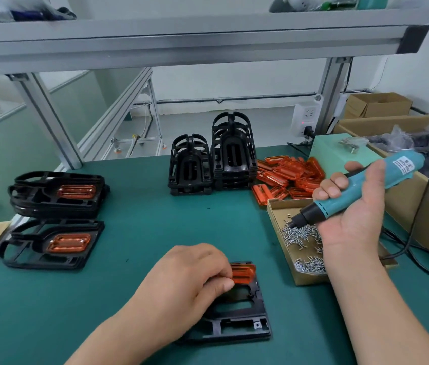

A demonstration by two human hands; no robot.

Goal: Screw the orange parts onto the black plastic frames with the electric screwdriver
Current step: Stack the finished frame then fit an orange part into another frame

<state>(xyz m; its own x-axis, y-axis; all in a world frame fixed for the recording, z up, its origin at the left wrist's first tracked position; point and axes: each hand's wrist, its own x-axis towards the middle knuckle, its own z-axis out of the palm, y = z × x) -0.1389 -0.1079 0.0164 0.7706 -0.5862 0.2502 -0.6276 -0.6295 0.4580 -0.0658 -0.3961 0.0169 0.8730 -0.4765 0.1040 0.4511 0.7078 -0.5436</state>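
Note:
A black plastic frame (237, 322) lies flat on the green mat near the front edge. An orange part (245, 273) sits on its far end, and my left hand (189, 280) pinches that part with thumb and fingers, covering much of the frame. My right hand (350, 206) grips the teal electric screwdriver (345, 191), tilted down to the left, its bit tip touching the pile of small screws (300, 235) in a shallow cardboard tray (310, 279).
Two stacks of frames with orange parts fitted (58, 193) (50, 245) lie at the left. Stacks of bare black frames (213, 159) stand at the back centre beside a heap of loose orange parts (287, 175). Cardboard boxes (418, 191) line the right edge; the screwdriver cable (418, 248) loops there.

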